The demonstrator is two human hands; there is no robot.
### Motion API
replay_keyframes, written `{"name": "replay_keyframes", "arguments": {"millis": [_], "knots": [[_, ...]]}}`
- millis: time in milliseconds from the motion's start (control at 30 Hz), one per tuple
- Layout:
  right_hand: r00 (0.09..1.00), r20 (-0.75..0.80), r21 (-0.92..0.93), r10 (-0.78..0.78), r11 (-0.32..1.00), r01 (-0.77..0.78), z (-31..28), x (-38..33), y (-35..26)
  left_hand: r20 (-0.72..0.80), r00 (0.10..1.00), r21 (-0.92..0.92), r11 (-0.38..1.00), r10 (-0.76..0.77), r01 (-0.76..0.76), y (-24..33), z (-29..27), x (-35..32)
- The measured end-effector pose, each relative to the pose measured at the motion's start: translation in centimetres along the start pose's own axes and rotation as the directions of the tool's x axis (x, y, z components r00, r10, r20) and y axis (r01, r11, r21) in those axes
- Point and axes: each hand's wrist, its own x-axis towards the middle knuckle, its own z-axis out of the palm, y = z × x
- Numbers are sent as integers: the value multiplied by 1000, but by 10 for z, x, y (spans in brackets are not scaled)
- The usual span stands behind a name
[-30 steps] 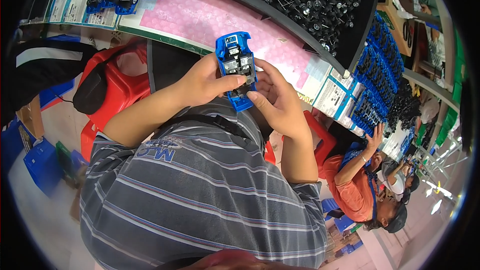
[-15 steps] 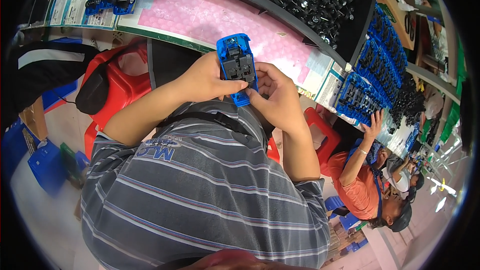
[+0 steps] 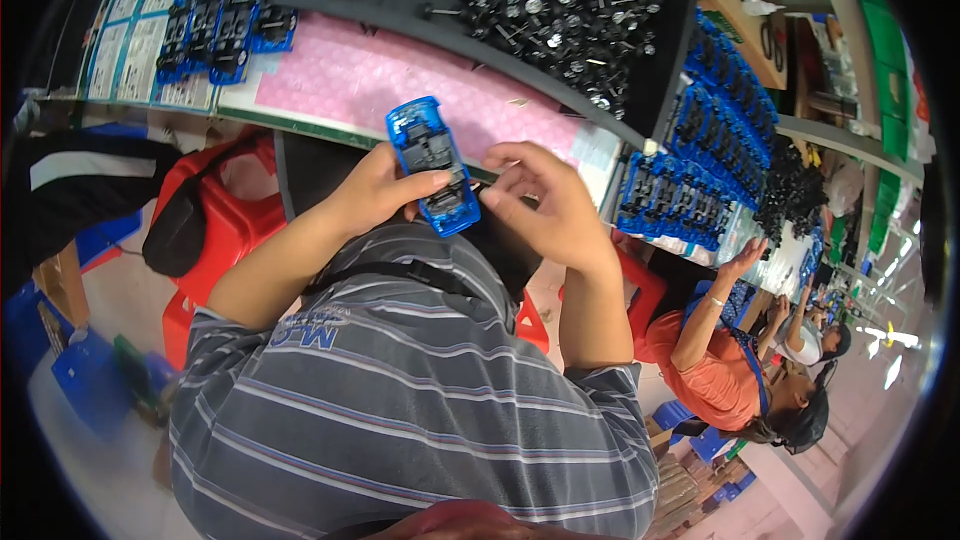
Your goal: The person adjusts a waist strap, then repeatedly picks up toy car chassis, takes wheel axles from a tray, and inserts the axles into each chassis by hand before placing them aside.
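A blue toy car (image 3: pixel 428 145) with its black underside facing up is held above my lap. My left hand (image 3: pixel 375 192) grips its left side, the thumb lying across the underside. Just to the right of the car, my right hand (image 3: pixel 548 202) has its fingers loosely curled and apart, with nothing visible in them. Its thumb and fingertips are close to the car's right edge. Whether they touch it is hard to tell.
Beyond the hands, pink bubble wrap (image 3: pixel 340 80) lies on the table. A black tray (image 3: pixel 400 15) holds many wheels on axles. Blue toy cars stand in groups left (image 3: pixel 232 30) and right (image 3: pixel 675 200). Red stools (image 3: pixel 228 205) stand beside me; a co-worker in orange (image 3: pixel 715 365) reaches over the table at right.
My right hand has let go of the toy car and moved slightly right of it. The car now tilts the other way in my left hand. The whole view has shifted.
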Motion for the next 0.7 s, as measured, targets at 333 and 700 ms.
{"name": "replay_keyframes", "arguments": {"millis": [333, 700], "knots": [[830, -520, -565, -202, 810, -156, -99, 69, -5, -134, 990, -123, 991, 42, -59, 7, 4, 10], [562, -481, -699, -672, 682, 217, -47, 36, -17, -122, 990, -203, 974, 76, -100, 4, -7, 8]]}}
